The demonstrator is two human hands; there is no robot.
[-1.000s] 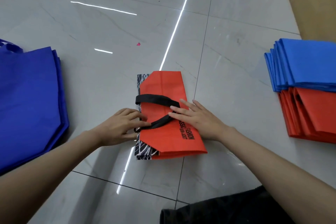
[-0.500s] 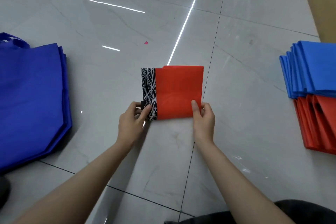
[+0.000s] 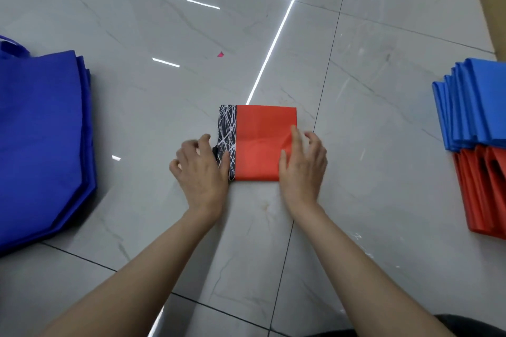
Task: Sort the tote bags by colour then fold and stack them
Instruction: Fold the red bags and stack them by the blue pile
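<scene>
With left hand (image 3: 200,169) and right hand (image 3: 302,169) loosely spread flanking the folded red bag (image 3: 260,142), press creases flat before stacking.

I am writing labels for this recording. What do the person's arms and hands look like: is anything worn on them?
The left forearm and right forearm are bare up to the frame edge: no sleeves, watch or bracelet. The left hand and the right hand wear no gloves; no ring is visible.
</scene>
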